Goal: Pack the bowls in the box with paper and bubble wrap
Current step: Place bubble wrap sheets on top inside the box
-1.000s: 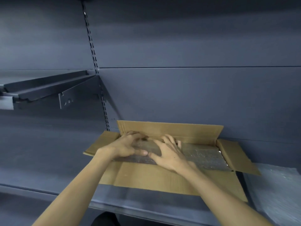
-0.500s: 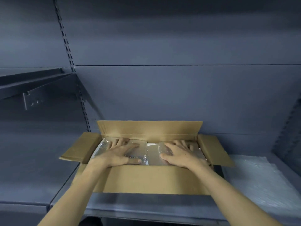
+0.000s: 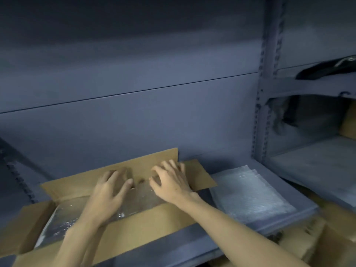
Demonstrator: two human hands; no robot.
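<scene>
- Since the earlier frame, the view has been swung right; both hands have been shifted toward the right end of the box (image 3: 154, 224), where they were apart over left and right halves before.
- Left hand (image 3: 107, 197): fingers spread, laid flat on the bubble wrap (image 3: 63, 220) lining the box interior.
- Right hand (image 3: 171, 182): fingers spread, slightly bent, tips pressed at the right end by the side flap (image 3: 200, 176). Nothing is pinched.
- Box sits on the shelf (image 3: 221, 245); spare wrap sheets (image 3: 248, 195) lie just beside it, to the right.
- Bowls, paper: not seen.
- Handling (judged): wrap is light, soft, springy, slick; prob. best pressed flat w/ palms, lifted by an edge. Cardboard is stiff; flaps are liable to fold.
</scene>
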